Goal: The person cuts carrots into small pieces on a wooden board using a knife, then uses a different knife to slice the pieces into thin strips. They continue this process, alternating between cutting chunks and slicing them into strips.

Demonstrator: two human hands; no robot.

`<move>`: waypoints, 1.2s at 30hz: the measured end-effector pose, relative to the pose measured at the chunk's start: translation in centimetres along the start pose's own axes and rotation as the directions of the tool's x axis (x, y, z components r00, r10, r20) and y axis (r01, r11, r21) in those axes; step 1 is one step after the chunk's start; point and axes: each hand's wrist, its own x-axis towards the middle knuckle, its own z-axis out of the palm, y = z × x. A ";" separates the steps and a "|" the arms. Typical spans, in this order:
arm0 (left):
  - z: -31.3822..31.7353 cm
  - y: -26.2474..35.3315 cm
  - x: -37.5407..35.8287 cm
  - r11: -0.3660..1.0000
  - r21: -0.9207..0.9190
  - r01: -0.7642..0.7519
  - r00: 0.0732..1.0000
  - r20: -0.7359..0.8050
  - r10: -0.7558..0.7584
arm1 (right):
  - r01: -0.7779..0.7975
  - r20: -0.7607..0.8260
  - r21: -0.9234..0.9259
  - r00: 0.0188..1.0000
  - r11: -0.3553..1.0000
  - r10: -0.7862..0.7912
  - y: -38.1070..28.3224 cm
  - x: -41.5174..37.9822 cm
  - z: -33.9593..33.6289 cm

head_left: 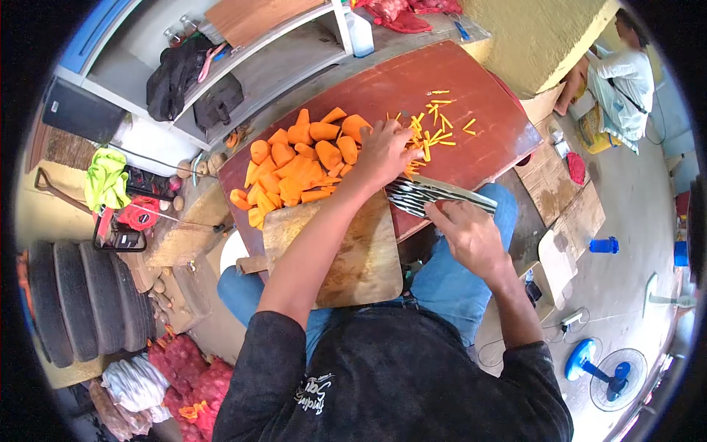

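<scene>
My right hand (471,237) grips a broad knife (423,195) with black-and-white stripes along it, lying low at the table's near edge. Over the thin carrot strips (440,137) is my left hand (384,153), its fingers bent and apart. The knife's far end is close below that hand. Left of it, a heap of peeled carrot pieces (302,166) covers part of the red-brown table (368,81). A worn wooden cutting board (346,258) lies in front of me, partly hidden by my left forearm.
Shelves (280,55) stand behind the table. Stacked tyres (88,298) and red mesh sacks (193,376) are at the left. A fan (617,379) stands on the floor at the lower right. Another person (622,81) sits at the upper right, near flattened cardboard (556,184).
</scene>
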 end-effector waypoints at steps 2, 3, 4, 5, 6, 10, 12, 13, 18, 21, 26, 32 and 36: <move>-0.8 1.3 -1.3 0.997 -0.050 -0.052 0.998 0.034 0.054 | -0.010 0.029 0.003 1.000 1.000 0.010 -0.2 -0.3 0.1; -0.8 1.2 -1.7 0.985 -0.143 -0.092 0.991 0.083 0.104 | -0.012 0.018 0.009 1.000 1.000 0.012 -0.2 -0.4 0.2; -0.8 1.1 -2.0 0.994 -0.076 -0.082 0.994 0.064 0.087 | -0.009 0.007 0.012 1.000 1.000 0.009 -0.2 -0.4 0.3; -1.0 0.9 -2.1 0.997 -0.007 -0.072 0.996 0.042 0.073 | -0.005 -0.008 0.014 1.000 1.000 0.006 -0.1 -0.3 0.3; -1.0 0.6 -2.3 0.996 0.062 -0.062 0.998 0.018 0.061 | -0.005 -0.016 0.016 1.000 1.000 0.005 -0.1 -0.2 0.3; -0.8 -1.5 -1.2 0.992 0.117 -0.045 0.988 -0.140 0.062 | -0.020 -0.019 0.007 1.000 1.000 0.020 -0.4 -0.4 -0.1; -0.7 -1.2 -1.9 0.998 -0.016 -0.065 0.992 -0.105 0.063 | -0.045 -0.020 0.019 0.999 0.999 0.046 -0.7 -0.6 -0.2; -0.8 -0.8 -2.7 0.993 -0.073 -0.089 0.994 -0.076 0.083 | -0.058 -0.025 0.036 0.998 0.998 0.059 -0.9 -0.8 -0.2; -0.6 -0.1 -3.6 0.998 -0.033 -0.051 0.999 -0.009 0.050 | -0.058 -0.052 0.059 0.997 0.997 0.061 -1.7 -1.0 -0.1; 0.4 0.3 -2.7 0.993 0.053 -0.102 0.986 -0.127 0.108 | -0.052 -0.039 0.050 0.998 0.997 0.054 -2.6 -0.6 -0.2; 0.2 -1.1 -2.9 0.994 -0.040 -0.100 0.900 -0.430 0.074 | -0.167 0.015 0.186 0.986 0.968 0.167 -3.0 -1.9 -0.4; -4.7 -7.4 -5.8 0.991 -0.008 0.132 0.902 -0.414 -0.124 | -0.345 0.130 0.817 0.891 0.462 0.434 -3.5 -5.0 1.0; -6.4 -9.3 -6.1 0.978 0.004 0.208 0.963 -0.176 -0.204 | -0.479 0.383 0.873 0.788 0.089 0.482 -5.7 -3.9 -0.6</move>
